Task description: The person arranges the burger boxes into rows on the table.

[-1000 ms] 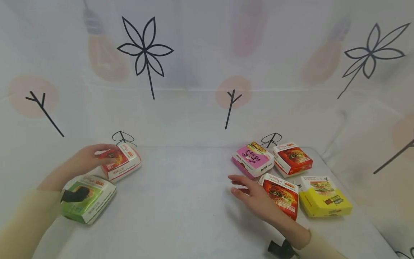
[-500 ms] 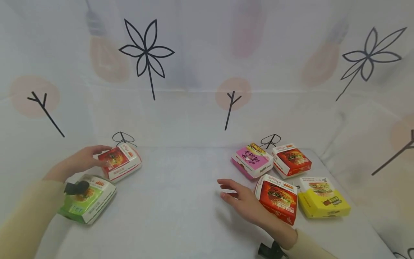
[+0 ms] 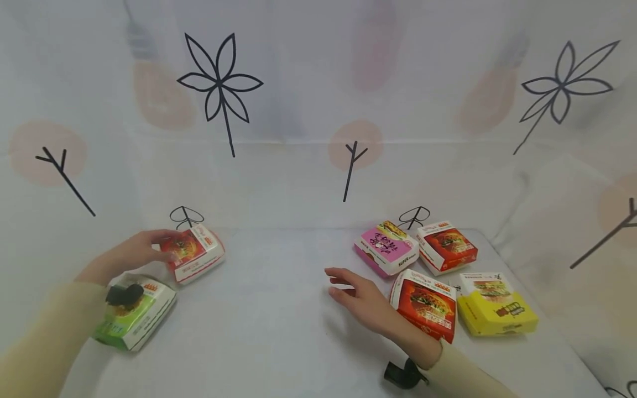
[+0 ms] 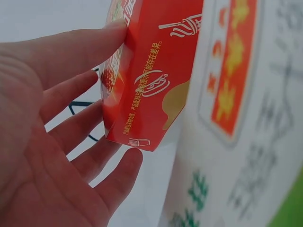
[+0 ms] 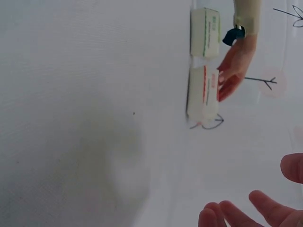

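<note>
In the head view my left hand (image 3: 136, 253) grips the left end of a red-and-white burger box (image 3: 201, 264) at the back left. The left wrist view shows the thumb on the red burger box (image 4: 156, 71) and the fingers bent along its edge. Just in front of it, partly behind my wrist, lies a green-and-white burger box (image 3: 149, 309). My right hand (image 3: 365, 301) hovers over the white table with relaxed fingers and holds nothing. Nearest to it is a red burger box (image 3: 427, 303), partly covered by my forearm.
At the back right lie a pink burger box (image 3: 388, 246) and another red burger box (image 3: 448, 246). A yellow-and-white burger box (image 3: 497, 307) sits nearer the right edge. A patterned white cloth (image 3: 288, 182) hangs behind the table.
The left hand has shifted slightly right, and the red-and-white burger box has moved right with it. My right hand has drifted left, away from the boxes on the right.
</note>
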A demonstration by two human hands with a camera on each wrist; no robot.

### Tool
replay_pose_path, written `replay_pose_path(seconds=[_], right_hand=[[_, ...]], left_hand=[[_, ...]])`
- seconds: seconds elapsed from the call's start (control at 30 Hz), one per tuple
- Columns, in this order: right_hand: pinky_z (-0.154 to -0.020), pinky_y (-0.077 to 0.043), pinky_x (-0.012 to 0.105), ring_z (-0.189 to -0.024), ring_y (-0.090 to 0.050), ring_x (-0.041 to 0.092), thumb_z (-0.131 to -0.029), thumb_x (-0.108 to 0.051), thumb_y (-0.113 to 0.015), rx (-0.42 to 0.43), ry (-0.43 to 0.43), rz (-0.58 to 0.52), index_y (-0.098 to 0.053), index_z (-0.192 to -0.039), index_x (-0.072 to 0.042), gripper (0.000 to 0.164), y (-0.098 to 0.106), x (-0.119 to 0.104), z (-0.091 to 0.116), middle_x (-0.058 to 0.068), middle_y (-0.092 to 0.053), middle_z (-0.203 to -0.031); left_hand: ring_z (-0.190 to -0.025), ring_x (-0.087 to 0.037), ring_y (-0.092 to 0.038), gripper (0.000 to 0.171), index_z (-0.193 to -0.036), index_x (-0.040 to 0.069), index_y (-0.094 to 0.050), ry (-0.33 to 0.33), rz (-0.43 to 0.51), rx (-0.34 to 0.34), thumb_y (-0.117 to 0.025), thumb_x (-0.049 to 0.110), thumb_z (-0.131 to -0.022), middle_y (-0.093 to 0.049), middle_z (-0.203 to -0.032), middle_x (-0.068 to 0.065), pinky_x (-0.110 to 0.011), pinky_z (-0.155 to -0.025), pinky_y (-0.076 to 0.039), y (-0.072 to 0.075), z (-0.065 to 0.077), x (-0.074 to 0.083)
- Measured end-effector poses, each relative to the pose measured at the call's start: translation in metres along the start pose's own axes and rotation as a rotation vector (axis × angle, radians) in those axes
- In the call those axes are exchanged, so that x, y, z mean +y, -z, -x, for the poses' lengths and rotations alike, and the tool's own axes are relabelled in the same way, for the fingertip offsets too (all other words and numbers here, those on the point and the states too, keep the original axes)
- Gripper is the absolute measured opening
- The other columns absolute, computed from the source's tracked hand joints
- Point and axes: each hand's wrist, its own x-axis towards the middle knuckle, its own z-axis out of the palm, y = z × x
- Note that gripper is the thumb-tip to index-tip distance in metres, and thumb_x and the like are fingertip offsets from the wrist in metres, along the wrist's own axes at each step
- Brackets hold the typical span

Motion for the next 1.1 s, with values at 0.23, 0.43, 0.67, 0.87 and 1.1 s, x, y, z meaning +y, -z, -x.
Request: replay_pose_path(seconds=[0.23,0.43,0.67,0.87,1.1], right_hand=[[-0.102,-0.047,0.045,-0.128,-0.053,0.023,-0.099,-0.032,-0.061,0.014,-0.027,-0.033,-0.054,-0.142,-0.023,0.044,-0.004,-0.004,-0.011,0.004,-0.058,-0.139],[-0.105,-0.045,0.047,-0.129,-0.052,0.023,-0.1,-0.029,-0.06,0.023,-0.004,-0.064,-0.054,-0.142,-0.02,0.043,-0.01,-0.008,-0.024,0.002,-0.058,-0.139],[-0.105,-0.045,0.046,-0.128,-0.053,0.022,-0.1,-0.028,-0.06,0.042,0.012,-0.109,-0.055,-0.141,-0.019,0.042,-0.02,-0.017,-0.037,0.002,-0.058,-0.139],[-0.106,-0.044,0.048,-0.129,-0.052,0.025,-0.101,-0.028,-0.059,0.033,0.007,-0.13,-0.055,-0.142,-0.016,0.043,-0.03,-0.02,-0.047,0.007,-0.056,-0.142],[-0.103,-0.046,0.051,-0.13,-0.051,0.026,-0.101,-0.031,-0.059,0.033,-0.023,-0.116,-0.056,-0.142,-0.021,0.042,-0.041,-0.025,-0.063,0.008,-0.055,-0.143]], left_hand=[[-0.132,-0.051,-0.038,0.07,-0.145,0.001,-0.047,-0.043,0.003,-0.009,-0.075,0.029,-0.088,-0.044,-0.145,-0.03,-0.069,-0.1,-0.035,-0.011,-0.004,0.018],[-0.132,-0.048,-0.04,0.067,-0.144,0.004,-0.049,-0.069,0.018,-0.015,-0.077,0.025,-0.086,-0.046,-0.145,-0.026,-0.067,-0.102,-0.036,-0.025,-0.011,0.036],[-0.133,-0.044,-0.04,0.064,-0.144,0.009,-0.052,-0.078,0.057,-0.016,-0.076,0.025,-0.087,-0.046,-0.147,-0.022,-0.065,-0.102,-0.037,-0.042,-0.013,0.053],[-0.133,-0.043,-0.039,0.062,-0.144,0.009,-0.052,-0.084,0.072,0.005,-0.075,0.025,-0.088,-0.046,-0.148,-0.022,-0.066,-0.103,-0.036,-0.056,-0.015,0.065],[-0.137,-0.044,-0.035,0.063,-0.144,0.007,-0.051,-0.07,0.093,0.055,-0.075,0.026,-0.089,-0.047,-0.147,-0.021,-0.066,-0.106,-0.032,-0.073,-0.013,0.08]])
